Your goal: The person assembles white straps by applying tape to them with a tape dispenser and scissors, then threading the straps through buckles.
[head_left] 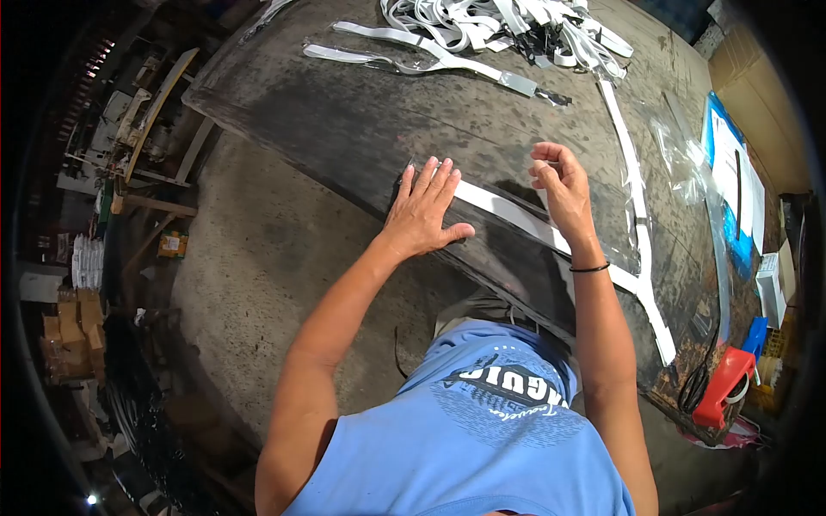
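Note:
My left hand (423, 209) lies flat with fingers stretched out, pressing the end of a white strap (508, 211) onto the dark worktable (344, 129). Part of that end is hidden under the fingers. My right hand (565, 191) is beside the strap, its fingers curled toward the thumb; whether anything small is pinched there cannot be made out. The strap runs beneath my right wrist to a Y-shaped joint near the table's right side. From there one white branch (632, 163) goes up toward the pile and a short one comes down toward the table edge.
A heap of white straps (482, 21) with black parts lies at the far side. Nearer is another forked strap (430, 53) with clear plastic. On the right are a blue-edged paper sheet (740, 185), a small white box (772, 288) and a red tape dispenser (721, 387).

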A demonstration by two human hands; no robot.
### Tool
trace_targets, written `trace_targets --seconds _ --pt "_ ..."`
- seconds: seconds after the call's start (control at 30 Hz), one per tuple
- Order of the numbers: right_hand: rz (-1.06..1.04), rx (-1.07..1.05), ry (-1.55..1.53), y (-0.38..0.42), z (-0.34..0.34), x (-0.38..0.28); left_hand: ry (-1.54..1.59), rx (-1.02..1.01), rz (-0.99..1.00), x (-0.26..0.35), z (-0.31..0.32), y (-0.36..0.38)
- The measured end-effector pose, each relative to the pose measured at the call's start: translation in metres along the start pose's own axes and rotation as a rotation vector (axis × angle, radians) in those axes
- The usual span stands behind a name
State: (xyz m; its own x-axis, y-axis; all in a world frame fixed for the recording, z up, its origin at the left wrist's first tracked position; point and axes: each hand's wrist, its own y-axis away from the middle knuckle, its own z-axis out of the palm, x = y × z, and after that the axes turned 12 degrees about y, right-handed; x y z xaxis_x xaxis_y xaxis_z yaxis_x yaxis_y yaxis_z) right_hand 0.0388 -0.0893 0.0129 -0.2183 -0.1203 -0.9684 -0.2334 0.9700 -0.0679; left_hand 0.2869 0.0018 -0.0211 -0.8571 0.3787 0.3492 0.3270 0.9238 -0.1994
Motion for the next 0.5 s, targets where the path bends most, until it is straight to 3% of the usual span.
trace_targets --seconds 0.13,0.23,0.43,0.5 --pt "0.003 -0.075 0.067 -0.005 -0.002 -0.007 -0.025 -0.034 -0.035 0.003 -0.001 -0.001" --pt "-0.125 -0.123 0.272 -0.009 -0.001 -0.013 -0.033 -0.055 -0.056 0.004 -0.001 -0.001" --pt "-0.060 -0.519 0.426 -0.029 0.007 -0.027 -0.065 -0.079 -0.081 0.006 -0.002 -0.002" --pt "-0.143 -0.645 0.420 -0.038 0.012 -0.025 -0.076 -0.084 -0.085 0.006 -0.001 -0.002"
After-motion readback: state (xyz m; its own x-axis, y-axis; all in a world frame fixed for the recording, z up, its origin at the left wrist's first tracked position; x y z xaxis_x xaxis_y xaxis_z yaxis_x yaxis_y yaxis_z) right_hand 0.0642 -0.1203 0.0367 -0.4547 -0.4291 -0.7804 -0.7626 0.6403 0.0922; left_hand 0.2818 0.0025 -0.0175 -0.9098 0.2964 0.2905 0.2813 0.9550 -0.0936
